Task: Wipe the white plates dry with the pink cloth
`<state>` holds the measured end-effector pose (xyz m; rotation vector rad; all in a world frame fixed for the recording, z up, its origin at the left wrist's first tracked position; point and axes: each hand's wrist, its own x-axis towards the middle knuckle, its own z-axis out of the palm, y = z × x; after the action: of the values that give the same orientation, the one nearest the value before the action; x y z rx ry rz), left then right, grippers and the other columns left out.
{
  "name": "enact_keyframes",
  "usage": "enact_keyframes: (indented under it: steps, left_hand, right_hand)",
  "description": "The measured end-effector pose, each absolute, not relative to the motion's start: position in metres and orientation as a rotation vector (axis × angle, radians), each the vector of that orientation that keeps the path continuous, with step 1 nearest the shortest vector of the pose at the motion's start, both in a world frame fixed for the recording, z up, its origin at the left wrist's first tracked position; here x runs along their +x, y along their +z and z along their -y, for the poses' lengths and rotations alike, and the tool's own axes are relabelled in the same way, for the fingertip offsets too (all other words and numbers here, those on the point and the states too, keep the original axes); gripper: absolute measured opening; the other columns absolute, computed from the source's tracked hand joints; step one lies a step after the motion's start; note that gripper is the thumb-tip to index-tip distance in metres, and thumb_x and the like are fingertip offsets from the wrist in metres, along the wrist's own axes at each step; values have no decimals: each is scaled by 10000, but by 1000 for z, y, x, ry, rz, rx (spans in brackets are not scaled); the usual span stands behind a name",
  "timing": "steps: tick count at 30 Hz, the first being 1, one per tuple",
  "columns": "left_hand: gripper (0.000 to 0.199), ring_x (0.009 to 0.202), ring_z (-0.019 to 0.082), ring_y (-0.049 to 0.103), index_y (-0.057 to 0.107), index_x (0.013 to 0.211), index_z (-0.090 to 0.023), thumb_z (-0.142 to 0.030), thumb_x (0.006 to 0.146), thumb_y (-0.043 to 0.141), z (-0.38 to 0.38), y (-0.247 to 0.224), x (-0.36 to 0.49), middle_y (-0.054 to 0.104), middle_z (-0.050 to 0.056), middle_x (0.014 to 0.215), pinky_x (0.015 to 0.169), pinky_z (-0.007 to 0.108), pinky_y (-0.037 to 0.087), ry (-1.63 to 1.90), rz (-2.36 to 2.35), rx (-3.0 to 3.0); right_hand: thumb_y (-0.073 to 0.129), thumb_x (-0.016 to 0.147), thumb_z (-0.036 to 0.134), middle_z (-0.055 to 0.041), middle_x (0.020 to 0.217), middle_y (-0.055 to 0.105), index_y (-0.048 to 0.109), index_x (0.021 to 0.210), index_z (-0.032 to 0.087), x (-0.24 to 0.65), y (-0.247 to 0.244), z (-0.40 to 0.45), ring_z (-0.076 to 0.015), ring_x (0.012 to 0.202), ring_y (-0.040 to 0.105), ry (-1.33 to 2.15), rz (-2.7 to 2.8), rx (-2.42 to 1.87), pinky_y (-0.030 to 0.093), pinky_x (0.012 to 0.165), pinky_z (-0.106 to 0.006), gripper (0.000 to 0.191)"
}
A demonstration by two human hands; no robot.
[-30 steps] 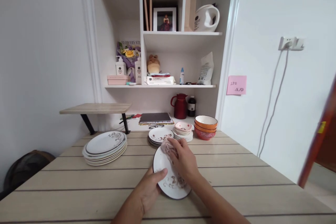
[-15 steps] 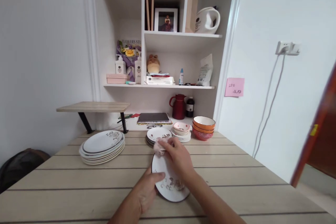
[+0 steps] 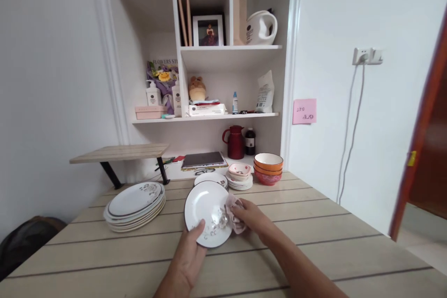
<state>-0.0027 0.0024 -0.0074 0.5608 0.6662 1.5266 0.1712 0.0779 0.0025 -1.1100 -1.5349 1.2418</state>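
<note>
A round white plate (image 3: pixel 206 209) with a dark rim and a brown flower print is tilted up over the table. My left hand (image 3: pixel 191 247) grips its lower left edge, thumb on the face and fingers hidden behind. In my right hand (image 3: pixel 252 216) is a bunched pink cloth (image 3: pixel 234 212), pressed against the plate's right edge beside the flowers. Just behind the held plate sits a stack of similar small plates (image 3: pixel 211 178), partly covered by it. At the left lies a stack of larger white plates (image 3: pixel 134 200), the top one with a flower print.
Small square dishes (image 3: pixel 240 170) rest on saucers (image 3: pixel 240 183), beside stacked orange and red bowls (image 3: pixel 268 167). A raised wooden stand (image 3: pixel 120 152) is at the back left. Behind are a red jug (image 3: pixel 235 142), a dark bottle (image 3: pixel 250 141) and a laptop (image 3: pixel 203 159).
The plate has risen and turned to face me more. My right hand with the cloth has gone from its upper left edge to its right edge. The camera view has shifted slightly.
</note>
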Motion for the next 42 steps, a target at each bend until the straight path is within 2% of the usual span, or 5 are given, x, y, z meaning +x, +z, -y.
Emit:
enact_keyframes:
  steps: [5, 11, 26, 34, 42]
  left_hand:
    - [573, 1136, 293, 603, 502, 1310, -99, -205, 775, 679, -5, -8, -3, 652, 167, 1219, 1024, 443, 448, 1517, -641, 508]
    - [545, 1150, 295, 593, 515, 1305, -108, -199, 789, 662, -2, -1, 4, 656, 164, 1212, 1044, 457, 427, 1545, -636, 508]
    - [573, 1166, 271, 573, 449, 1370, -307, -355, 822, 612, 10, 18, -9, 606, 67, 1309, 1019, 425, 395, 1250, -667, 729]
    - [526, 901, 319, 695, 613, 1203, -86, -317, 740, 706, 4, -2, -16, 724, 202, 1027, 849, 426, 500, 1033, -867, 751]
    - [527, 907, 313, 699, 587, 1217, -89, -308, 751, 697, 5, -3, -3, 734, 191, 1002, 828, 416, 516, 1178, -906, 699]
  right_hand:
    - [575, 768, 382, -33, 680, 639, 603, 920, 164, 153, 5, -64, -132, 514, 540, 1447, 1361, -1076, 367, 442, -214, 267]
    - [650, 700, 274, -58, 914, 712, 597, 1033, 170, 139, 6, -58, -169, 789, 660, 1640, 1041, -716, 514, 742, -276, 353]
    - [655, 594, 152, -11, 712, 654, 641, 871, 173, 198, 33, -68, -153, 610, 577, 1515, 1480, -979, 415, 530, -235, 278]
    - [606, 679, 187, 6, 733, 609, 631, 843, 191, 185, 34, -60, -154, 679, 524, 1378, 1712, -943, 385, 607, -253, 166]
    - [612, 704, 230, 6, 805, 605, 630, 992, 192, 178, 25, -65, -156, 739, 528, 1255, 1674, -904, 395, 651, -254, 291]
